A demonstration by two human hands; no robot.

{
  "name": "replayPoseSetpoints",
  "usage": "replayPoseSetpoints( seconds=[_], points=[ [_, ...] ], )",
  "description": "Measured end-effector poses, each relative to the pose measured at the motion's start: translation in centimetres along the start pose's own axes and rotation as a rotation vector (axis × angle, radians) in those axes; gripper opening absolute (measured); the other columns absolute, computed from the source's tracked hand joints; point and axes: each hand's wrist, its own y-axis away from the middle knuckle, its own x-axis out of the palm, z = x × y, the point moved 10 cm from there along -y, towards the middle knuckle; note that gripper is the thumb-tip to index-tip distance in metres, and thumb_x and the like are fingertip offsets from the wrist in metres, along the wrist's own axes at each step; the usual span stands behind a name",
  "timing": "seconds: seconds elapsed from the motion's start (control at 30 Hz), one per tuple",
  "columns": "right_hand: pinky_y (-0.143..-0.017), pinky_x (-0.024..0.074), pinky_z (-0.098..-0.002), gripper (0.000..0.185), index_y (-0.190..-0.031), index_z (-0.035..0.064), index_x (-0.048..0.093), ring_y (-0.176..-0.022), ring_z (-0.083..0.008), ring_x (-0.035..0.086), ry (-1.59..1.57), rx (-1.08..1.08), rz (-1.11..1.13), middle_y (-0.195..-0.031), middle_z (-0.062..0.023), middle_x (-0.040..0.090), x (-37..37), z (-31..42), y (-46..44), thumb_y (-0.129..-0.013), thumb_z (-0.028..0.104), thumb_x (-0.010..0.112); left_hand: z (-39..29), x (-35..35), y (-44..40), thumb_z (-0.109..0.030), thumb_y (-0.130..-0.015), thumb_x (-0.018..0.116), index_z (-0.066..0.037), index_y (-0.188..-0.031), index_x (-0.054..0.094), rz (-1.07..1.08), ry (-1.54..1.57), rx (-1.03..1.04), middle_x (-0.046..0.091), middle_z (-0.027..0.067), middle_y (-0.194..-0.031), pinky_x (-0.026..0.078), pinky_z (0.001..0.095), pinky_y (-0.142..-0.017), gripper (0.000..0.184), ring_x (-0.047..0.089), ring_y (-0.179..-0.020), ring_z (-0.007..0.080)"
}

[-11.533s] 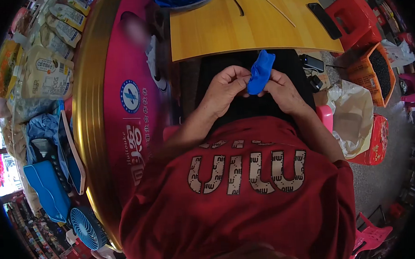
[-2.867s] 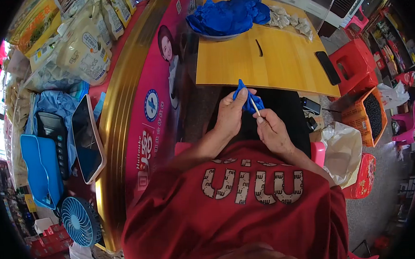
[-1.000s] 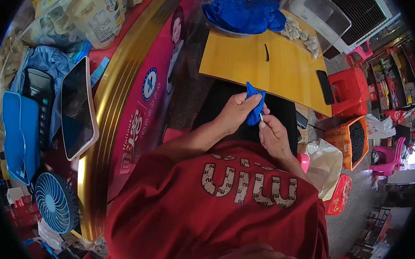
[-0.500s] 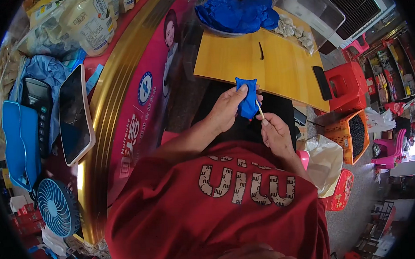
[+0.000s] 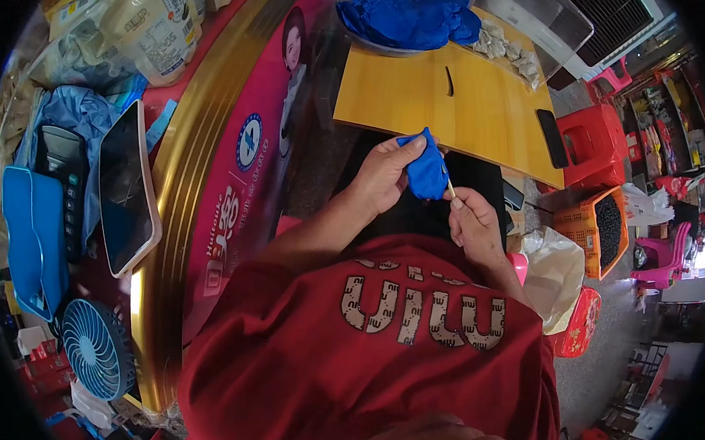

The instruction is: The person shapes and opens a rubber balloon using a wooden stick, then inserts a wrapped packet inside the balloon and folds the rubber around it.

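My left hand (image 5: pixel 392 168) pinches the top of a small blue fabric piece (image 5: pixel 427 174) between thumb and fingers, above my lap. A thin pale stick (image 5: pixel 450 188) is gripped in my right hand (image 5: pixel 472 218), its upper end at the fabric's right edge. Whether the tip is inside the fabric or behind it, I cannot tell. Beyond my hands stands a yellow wooden table (image 5: pixel 394 98) with a bowl (image 5: pixel 383 49) heaped with blue fabric pieces (image 5: pixel 406 16). Pale crumpled pieces (image 5: pixel 507 51) lie beside the heap.
A dark curved object (image 5: pixel 449 81) and a black phone (image 5: pixel 551 139) lie on the table. At left, a gold-edged counter (image 5: pixel 181 149) holds a tablet (image 5: pixel 125 192) and a blue fan (image 5: pixel 98 349). Red stools (image 5: pixel 592 144) and an orange crate (image 5: pixel 592 231) stand at right.
The blue fabric piece has changed from a narrow, square-cornered shape to a wider, rounded one with a pointed top. My right hand and the stick have shifted slightly right.
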Motion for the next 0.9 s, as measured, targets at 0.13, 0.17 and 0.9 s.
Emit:
replayPoseSetpoints(
  seconds=[0.13, 0.17, 0.9],
  points=[
    [-0.037, 0.0260, -0.0158, 0.015, -0.093, 0.0024, 0.046, -0.042, -0.0025, 0.033, 0.036, -0.069, -0.036, -0.053, 0.0036, 0.037, 0.3, 0.7, -0.1, -0.085, 0.013, 0.040, 0.0, 0.3, 0.3, -0.019, -0.080, 0.050, -0.001, -0.088, 0.053, -0.015, -0.077, 0.029, 0.057, 0.0066, -0.076, 0.046, 0.0267, -0.065, 0.020, 0.056, -0.070, 0.0158],
    [-0.037, 0.0263, -0.0160, 0.013, -0.091, 0.0026, 0.045, -0.042, -0.0025, 0.033, 0.048, -0.090, -0.052, -0.054, 0.0035, 0.037, 0.3, 0.7, -0.1, -0.085, 0.013, 0.039, 0.6, 0.0, 0.3, -0.019, -0.080, 0.050, -0.001, -0.088, 0.053, -0.015, -0.078, 0.029, 0.057, 0.0066, -0.076, 0.046, 0.0267, -0.065, 0.020, 0.056, -0.070, 0.0158],
    [-0.042, 0.0368, -0.0207, 0.015, -0.093, 0.0032, 0.047, -0.047, -0.0086, 0.046, 0.523, -0.322, -0.100, -0.057, -0.0013, 0.048, 0.2, 1.8, -0.1, -0.082, 0.013, 0.045, -2.2, -1.0, -0.2, -0.018, -0.077, 0.055, -0.002, -0.080, 0.056, -0.016, -0.201, 0.152, 0.057, 0.0079, -0.081, 0.045, 0.0276, -0.066, 0.016, 0.054, -0.073, 0.0148]
  ],
)
